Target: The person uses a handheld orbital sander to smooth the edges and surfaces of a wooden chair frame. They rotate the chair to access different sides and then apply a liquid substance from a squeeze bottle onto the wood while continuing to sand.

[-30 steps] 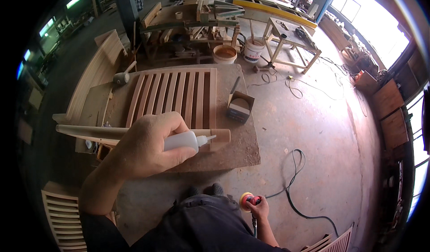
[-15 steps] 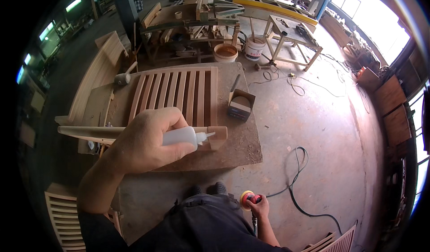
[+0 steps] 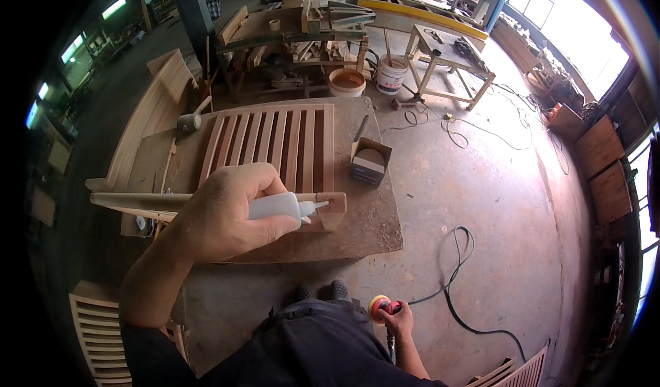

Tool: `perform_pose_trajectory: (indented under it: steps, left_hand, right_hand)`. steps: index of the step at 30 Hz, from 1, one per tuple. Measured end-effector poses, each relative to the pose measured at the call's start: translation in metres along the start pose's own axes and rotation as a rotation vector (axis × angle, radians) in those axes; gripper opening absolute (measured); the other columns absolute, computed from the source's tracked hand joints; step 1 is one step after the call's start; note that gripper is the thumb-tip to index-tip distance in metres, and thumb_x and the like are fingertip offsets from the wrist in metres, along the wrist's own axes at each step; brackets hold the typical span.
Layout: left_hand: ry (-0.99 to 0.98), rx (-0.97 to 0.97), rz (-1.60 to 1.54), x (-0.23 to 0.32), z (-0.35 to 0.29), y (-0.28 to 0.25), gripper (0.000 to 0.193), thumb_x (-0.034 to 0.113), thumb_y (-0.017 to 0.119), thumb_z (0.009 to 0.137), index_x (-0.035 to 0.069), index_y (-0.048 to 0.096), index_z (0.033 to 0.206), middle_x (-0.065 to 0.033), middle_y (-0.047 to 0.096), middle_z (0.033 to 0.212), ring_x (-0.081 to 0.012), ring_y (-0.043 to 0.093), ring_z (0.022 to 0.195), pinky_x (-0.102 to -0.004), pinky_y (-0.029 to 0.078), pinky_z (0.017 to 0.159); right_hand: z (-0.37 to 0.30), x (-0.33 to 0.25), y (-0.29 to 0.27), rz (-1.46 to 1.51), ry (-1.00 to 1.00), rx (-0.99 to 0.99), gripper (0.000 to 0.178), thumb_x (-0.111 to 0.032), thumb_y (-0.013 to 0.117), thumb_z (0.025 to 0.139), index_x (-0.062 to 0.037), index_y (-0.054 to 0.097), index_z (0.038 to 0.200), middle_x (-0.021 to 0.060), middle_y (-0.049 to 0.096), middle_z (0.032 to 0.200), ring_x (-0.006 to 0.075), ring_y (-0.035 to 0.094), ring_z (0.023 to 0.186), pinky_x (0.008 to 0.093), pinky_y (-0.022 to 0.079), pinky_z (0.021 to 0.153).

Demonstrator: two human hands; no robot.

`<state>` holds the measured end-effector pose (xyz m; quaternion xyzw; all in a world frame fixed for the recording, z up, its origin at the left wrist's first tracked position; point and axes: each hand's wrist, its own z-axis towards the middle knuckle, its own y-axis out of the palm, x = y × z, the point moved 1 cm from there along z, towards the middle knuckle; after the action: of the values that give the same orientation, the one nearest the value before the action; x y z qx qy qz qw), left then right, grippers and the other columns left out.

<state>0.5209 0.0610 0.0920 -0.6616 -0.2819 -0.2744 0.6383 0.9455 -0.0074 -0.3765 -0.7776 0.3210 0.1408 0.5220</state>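
My left hand (image 3: pixel 223 212) is wrapped round a white squeeze bottle (image 3: pixel 273 209) with a thin nozzle pointing right. The nozzle tip appears over the end of a wooden rail (image 3: pixel 333 216); whether it touches cannot be told. That rail belongs to a slatted wooden panel (image 3: pixel 292 143) lying on a dusty workbench (image 3: pixel 375 225). Down at my right side, my right hand (image 3: pixel 401 318) grips a red sander (image 3: pixel 382 308) with a yellow pad, held clear of the bench. The left hand and forearm hide part of the rail and slats.
A small box of round discs (image 3: pixel 371 161) sits on the bench's right, a mallet (image 3: pixel 189 122) at its far left. A dark hose (image 3: pixel 450 277) loops over the floor. Slatted panels (image 3: pixel 103 335) stand lower left and lower right. Buckets (image 3: pixel 391 76) and another table (image 3: pixel 450 49) are beyond.
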Motion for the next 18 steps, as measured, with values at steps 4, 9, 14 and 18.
perform_pose_trajectory:
  steps: [4, 9, 14, 18]
  left_hand:
    - [-0.015, 0.023, 0.007, 0.0022, -0.0004, 0.0002, 0.033, 0.025, 0.089, 0.082, 0.003, 0.07, 0.095, -0.0072, 0.07, 0.087, -0.0153, 0.068, 0.08, -0.033, 0.056, 0.072]
    - [0.037, 0.017, -0.025, -0.0014, 0.0012, 0.0058, 0.03, 0.022, 0.088, 0.083, 0.002, 0.069, 0.095, -0.0071, 0.071, 0.087, -0.0144, 0.068, 0.08, -0.0328, 0.056, 0.072]
    - [0.051, 0.012, -0.007, 0.0007, 0.0017, 0.0049, 0.027, 0.018, 0.087, 0.084, 0.002, 0.07, 0.095, -0.007, 0.071, 0.086, -0.0137, 0.068, 0.079, -0.032, 0.056, 0.071]
    - [0.04, 0.032, -0.022, -0.0064, -0.0014, 0.0049, 0.026, 0.018, 0.088, 0.084, 0.002, 0.07, 0.095, -0.0062, 0.071, 0.084, -0.0127, 0.068, 0.075, -0.0307, 0.055, 0.068]
  right_hand:
    - [-0.0013, -0.0058, -0.0056, 0.015, 0.016, -0.015, 0.075, -0.047, 0.095, 0.065, -0.0028, 0.072, 0.122, 0.0202, 0.077, 0.11, 0.0362, 0.075, 0.104, 0.0459, 0.059, 0.094]
    - [0.0003, -0.0004, -0.0056, -0.005, -0.003, -0.003, 0.075, -0.046, 0.096, 0.065, -0.0024, 0.072, 0.121, 0.0201, 0.077, 0.11, 0.0358, 0.075, 0.103, 0.046, 0.059, 0.093]
    - [-0.002, -0.0012, -0.0072, -0.004, 0.011, -0.013, 0.075, -0.047, 0.096, 0.065, -0.0025, 0.072, 0.121, 0.0197, 0.077, 0.109, 0.0356, 0.075, 0.103, 0.0462, 0.059, 0.093]
    - [-0.002, -0.0015, -0.0067, -0.001, 0.021, -0.021, 0.076, -0.046, 0.097, 0.064, -0.0028, 0.072, 0.121, 0.0197, 0.077, 0.109, 0.0355, 0.075, 0.103, 0.046, 0.059, 0.094]
